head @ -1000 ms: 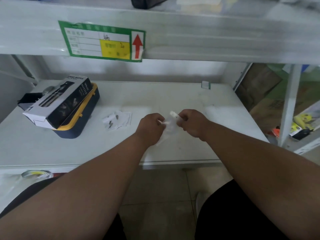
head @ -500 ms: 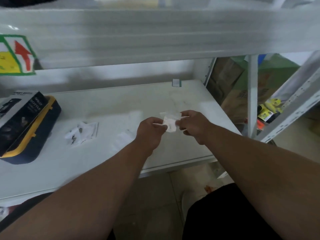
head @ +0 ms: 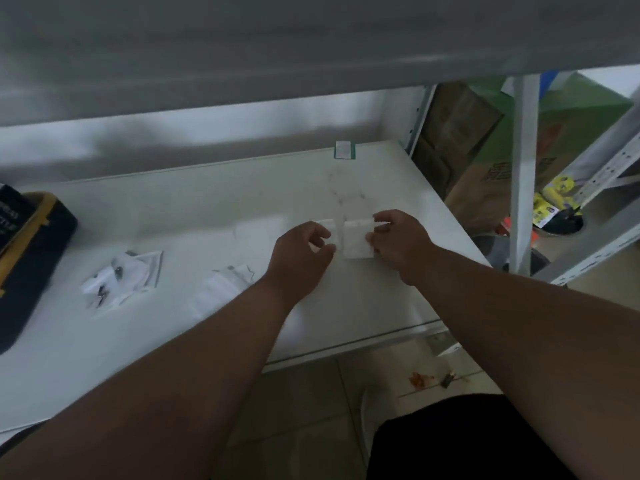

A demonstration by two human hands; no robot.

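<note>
Right, both hands are on it. The left hand (head: 304, 249) pinches the left edge of the small clear pouch (head: 353, 241) between thumb and curled fingers. The right hand (head: 398, 239) pinches the right edge the same way, so the pouch is spread flat between them. It sits well to the right of the black-and-yellow case (head: 33, 261), over the white shelf (head: 242, 202). Whether it touches the board I cannot tell, because the shot is blurred. What's inside the pouch is too soft to make out.

Working out from that case, near its right side lies a crumpled packet (head: 121, 278) with small dark metal bits in it. Farther right again is another clear bag (head: 221, 285), close to the left wrist. A dark printed box (head: 10, 216) rests on top of the case. Far to the right of the case, at the back edge of the shelf, stands a little green-and-white label (head: 344, 149).
</note>
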